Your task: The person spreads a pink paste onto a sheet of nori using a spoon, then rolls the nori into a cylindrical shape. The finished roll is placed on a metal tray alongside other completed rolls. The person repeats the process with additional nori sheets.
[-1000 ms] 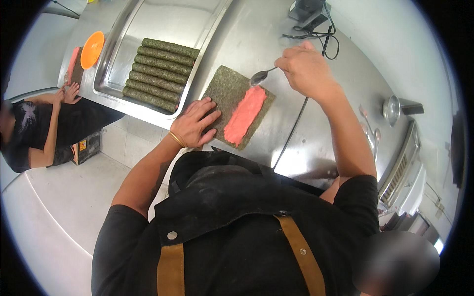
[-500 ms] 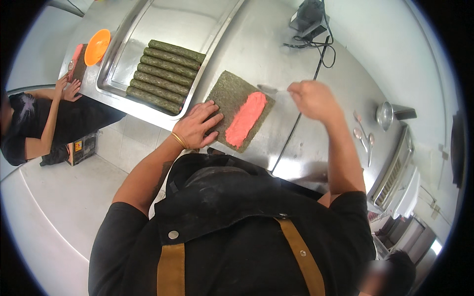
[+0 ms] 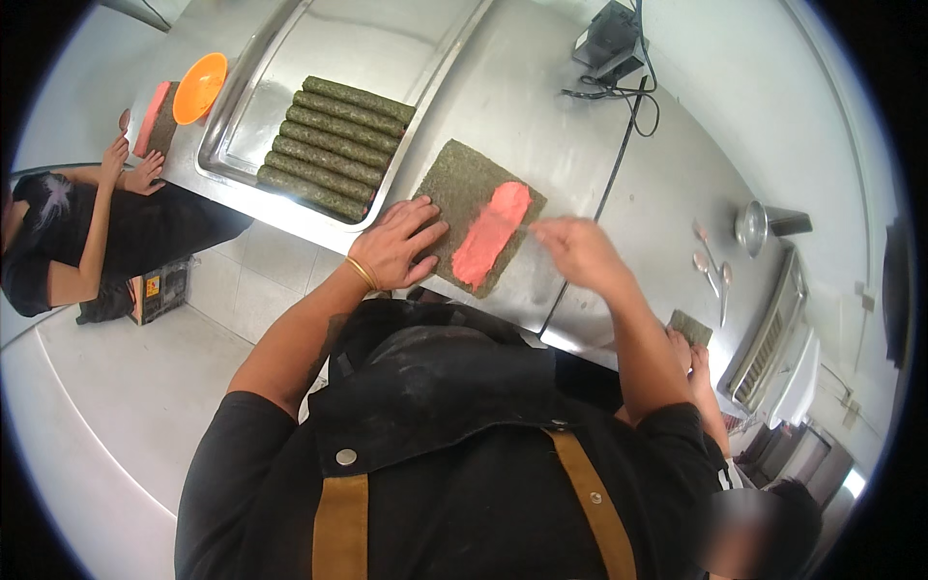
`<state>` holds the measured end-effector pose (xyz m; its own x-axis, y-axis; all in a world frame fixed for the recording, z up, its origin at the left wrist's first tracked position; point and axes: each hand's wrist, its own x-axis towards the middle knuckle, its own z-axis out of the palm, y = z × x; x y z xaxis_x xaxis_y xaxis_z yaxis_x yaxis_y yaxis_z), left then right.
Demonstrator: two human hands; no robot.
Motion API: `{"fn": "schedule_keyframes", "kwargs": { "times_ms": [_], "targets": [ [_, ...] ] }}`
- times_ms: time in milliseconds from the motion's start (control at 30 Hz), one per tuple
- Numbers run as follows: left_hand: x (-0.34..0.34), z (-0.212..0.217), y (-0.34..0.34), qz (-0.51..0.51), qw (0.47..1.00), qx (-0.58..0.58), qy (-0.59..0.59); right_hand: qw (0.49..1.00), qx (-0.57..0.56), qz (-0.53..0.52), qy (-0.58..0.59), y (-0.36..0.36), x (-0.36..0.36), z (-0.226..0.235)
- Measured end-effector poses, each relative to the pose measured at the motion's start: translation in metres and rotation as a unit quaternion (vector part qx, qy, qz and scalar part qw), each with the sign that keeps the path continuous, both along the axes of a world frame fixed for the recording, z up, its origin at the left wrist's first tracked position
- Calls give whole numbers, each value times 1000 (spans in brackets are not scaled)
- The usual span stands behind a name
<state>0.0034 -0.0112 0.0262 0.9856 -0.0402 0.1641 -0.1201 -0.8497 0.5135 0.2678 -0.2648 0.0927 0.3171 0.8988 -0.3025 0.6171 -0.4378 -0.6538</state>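
In front of me on the steel table lies a dark green nori sheet [image 3: 440, 198], set at a slant. A long pink strip of paste [image 3: 480, 249] covers its right part. My left hand [image 3: 398, 244] rests with spread fingers on the sheet's left edge. At the sheet's right edge, my right hand [image 3: 578, 253] is closed on the handle of a spoon, whose blurred bowl is over the paste. Several finished nori rolls [image 3: 333, 145] lie side by side in the steel tray [image 3: 208, 164] to the left.
At far left, a co-worker's hands [image 3: 130, 166] are by another sheet with paste and an orange bowl [image 3: 201, 87]. Another person's hand [image 3: 688, 356] touches a small nori piece [image 3: 690, 329] at right. Several spoons [image 3: 713, 271], a metal pan [image 3: 754, 227] and a cabled black device [image 3: 611, 43] are there too.
My right hand has moved left and nearer with the spoon, from beyond the paste's far end to over it. My left hand stays on the sheet. Another person's hand with nori has appeared at right.
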Motion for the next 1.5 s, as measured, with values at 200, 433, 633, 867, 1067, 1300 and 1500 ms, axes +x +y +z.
{"fn": "schedule_keyframes", "kwargs": {
  "times_ms": [200,433,633,867,1067,1300,1500],
  "targets": [
    [-1,0,0,5,1000,-4,1,991,-30,122,-52,-12,-18,6],
    [-1,-2,1,-4,1000,-8,-8,984,10,-99,-150,-16,-20,6],
    [-2,-4,0,1,1000,-5,-14,992,-86,79,-40,-24,-41,3],
    [-5,-8,0,1,1000,-1,-15,989,-36,-11,-144,-16,-38,0],
    [-7,-15,2,1,999,-6,-38,988,-87,26,-125,-15,-89,36],
    [-8,-21,4,-3,998,-15,-56,956,-146,-19,-255,6,-62,36],
    [-10,-27,9,-35,997,-21,-62,955,-102,-139,-242,-2,-90,21]
  ]
}}
